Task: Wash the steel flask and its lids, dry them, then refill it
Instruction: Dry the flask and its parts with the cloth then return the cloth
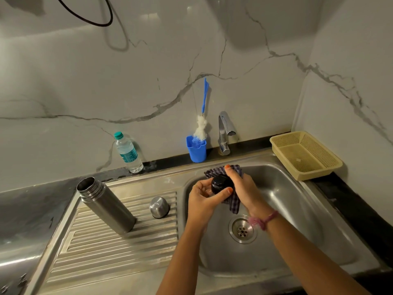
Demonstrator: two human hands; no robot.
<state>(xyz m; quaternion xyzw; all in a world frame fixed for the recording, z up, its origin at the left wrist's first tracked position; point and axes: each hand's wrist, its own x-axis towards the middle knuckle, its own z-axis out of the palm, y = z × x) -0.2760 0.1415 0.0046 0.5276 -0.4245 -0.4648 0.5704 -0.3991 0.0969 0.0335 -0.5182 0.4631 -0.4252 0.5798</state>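
The steel flask stands open-mouthed on the ribbed drainboard, left of the basin. Its steel cup lid sits upside down on the drainboard beside it. Over the sink basin my left hand grips the black inner lid from below. My right hand holds a blue checked cloth wrapped against that lid, thumb on top. Part of the lid is hidden by the cloth and fingers.
A plastic water bottle stands at the back wall. A blue cup holds a bottle brush beside the tap. A beige mesh basket sits at the right on the black counter. The drain lies below my hands.
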